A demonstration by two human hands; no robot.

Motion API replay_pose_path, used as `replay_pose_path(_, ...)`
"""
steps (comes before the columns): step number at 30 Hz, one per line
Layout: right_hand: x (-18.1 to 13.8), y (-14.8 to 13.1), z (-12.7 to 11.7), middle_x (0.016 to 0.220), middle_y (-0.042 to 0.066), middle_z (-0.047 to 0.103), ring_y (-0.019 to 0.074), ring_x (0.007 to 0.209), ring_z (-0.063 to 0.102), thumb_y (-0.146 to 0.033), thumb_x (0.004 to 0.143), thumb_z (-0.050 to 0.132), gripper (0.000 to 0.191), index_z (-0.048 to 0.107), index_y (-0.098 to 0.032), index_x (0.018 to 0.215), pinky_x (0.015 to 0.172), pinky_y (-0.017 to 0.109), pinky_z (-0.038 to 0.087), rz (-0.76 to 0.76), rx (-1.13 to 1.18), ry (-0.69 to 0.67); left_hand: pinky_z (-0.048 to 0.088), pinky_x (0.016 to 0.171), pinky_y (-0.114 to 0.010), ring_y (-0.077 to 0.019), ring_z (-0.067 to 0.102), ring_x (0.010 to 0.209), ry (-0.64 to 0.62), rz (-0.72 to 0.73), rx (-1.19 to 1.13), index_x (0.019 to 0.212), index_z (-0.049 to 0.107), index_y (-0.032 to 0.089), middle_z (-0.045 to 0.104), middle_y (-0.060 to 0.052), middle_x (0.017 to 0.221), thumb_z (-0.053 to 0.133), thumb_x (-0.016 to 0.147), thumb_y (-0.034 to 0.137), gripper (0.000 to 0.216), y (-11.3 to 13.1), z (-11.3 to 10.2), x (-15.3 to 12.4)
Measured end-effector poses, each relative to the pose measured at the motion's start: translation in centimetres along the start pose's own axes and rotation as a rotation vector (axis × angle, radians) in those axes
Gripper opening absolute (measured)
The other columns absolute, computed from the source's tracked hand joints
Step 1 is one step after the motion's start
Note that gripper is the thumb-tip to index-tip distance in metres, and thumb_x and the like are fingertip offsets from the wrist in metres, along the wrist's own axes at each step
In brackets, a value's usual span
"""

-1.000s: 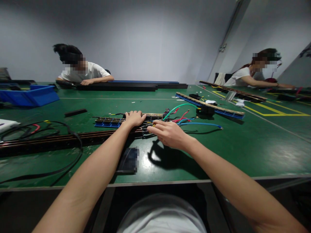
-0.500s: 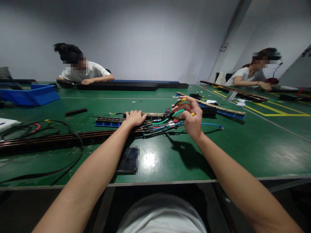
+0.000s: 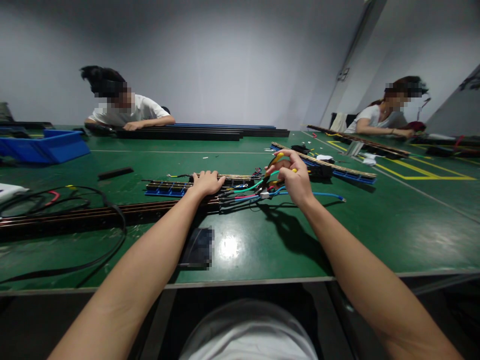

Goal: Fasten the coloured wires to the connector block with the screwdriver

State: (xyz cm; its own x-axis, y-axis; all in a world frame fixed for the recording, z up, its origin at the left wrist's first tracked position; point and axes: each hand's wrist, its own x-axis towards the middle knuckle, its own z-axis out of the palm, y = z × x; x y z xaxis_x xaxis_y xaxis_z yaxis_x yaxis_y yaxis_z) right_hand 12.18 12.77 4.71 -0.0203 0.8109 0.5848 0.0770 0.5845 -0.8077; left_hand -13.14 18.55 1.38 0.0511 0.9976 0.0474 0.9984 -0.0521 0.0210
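My left hand [image 3: 207,182] lies palm down, fingers curled, pressing on the end of a long black rail [image 3: 86,216] and a shorter rail with blue clips [image 3: 165,188]. My right hand [image 3: 293,177] is raised just above the table and closed round a small pair of yellow-handled pliers [image 3: 275,161]. A bundle of green, red and blue wires [image 3: 247,192] runs from the rail end to the pliers' tip. A blue wire [image 3: 322,194] trails off to the right.
A dark blurred flat thing [image 3: 197,247] lies near the table's front edge. Black cable loops [image 3: 75,200] and a blue bin [image 3: 45,146] sit at left. Long black rails [image 3: 202,132] lie at the far side by a seated person. Another rail [image 3: 330,167] lies at right, near a second person.
My right hand has left the rail end, picked up the yellow-handled pliers and lifted them, drawing the wires up and rightward. My left hand has stayed put on the rail.
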Motion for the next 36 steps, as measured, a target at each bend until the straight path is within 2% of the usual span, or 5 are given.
replay_pose_path(4,-1.0,0.2,0.8,0.073,-0.002,0.070,0.0196,0.071,0.069,-0.013,0.064,0.046,0.044,0.053,-0.023,0.106,0.056,0.027,0.051,-0.062,-0.127,-0.089,0.031,0.111,-0.060,-0.0374,0.047,0.135,0.007,0.003,-0.009,0.136,0.058,0.016,0.054,-0.020,0.146,0.023,0.100,0.057,0.065,0.0,0.0,-0.1)
replay_pose_path(12,-3.9,-0.5,2.8,0.105,0.010,0.073,0.0216,0.099,0.070,-0.006,0.069,0.048,0.056,0.055,-0.018,0.123,0.073,0.029,0.056,-0.746,-0.707,-0.577,0.030,0.111,-0.062,-0.0374,0.046,0.135,0.006,0.001,-0.015,0.138,0.056,0.015,0.054,-0.019,0.146,0.023,0.100,0.054,0.063,0.3,-0.2,-0.3)
replay_pose_path(26,-2.0,-2.0,1.2,0.083,0.001,0.074,0.0215,0.087,0.074,-0.015,0.069,0.048,0.051,0.058,-0.026,0.117,0.062,0.030,0.055,-0.225,-0.010,0.160,0.030,0.111,-0.060,-0.0372,0.046,0.136,-0.002,-0.001,-0.014,0.137,0.057,0.017,0.053,-0.020,0.147,0.022,0.100,0.057,0.065,0.0,-0.1,-0.1)
replay_pose_path(32,-2.0,-1.6,1.7,0.073,-0.001,0.073,0.0196,0.074,0.073,-0.016,0.068,0.050,0.041,0.059,-0.022,0.109,0.059,0.028,0.055,-0.129,0.014,0.142,0.030,0.112,-0.060,-0.0366,0.046,0.136,0.006,0.002,-0.014,0.137,0.057,0.018,0.054,-0.019,0.146,0.022,0.100,0.058,0.065,-0.1,0.1,0.0)
replay_pose_path(36,-3.0,-1.1,2.0,0.074,-0.002,0.072,0.0175,0.071,0.072,-0.012,0.072,0.048,0.044,0.059,-0.024,0.113,0.060,0.028,0.056,-0.291,-0.136,-0.038,0.030,0.111,-0.060,-0.0368,0.047,0.135,0.007,0.001,-0.012,0.137,0.057,0.017,0.054,-0.019,0.146,0.022,0.100,0.058,0.066,-0.1,0.1,0.1)
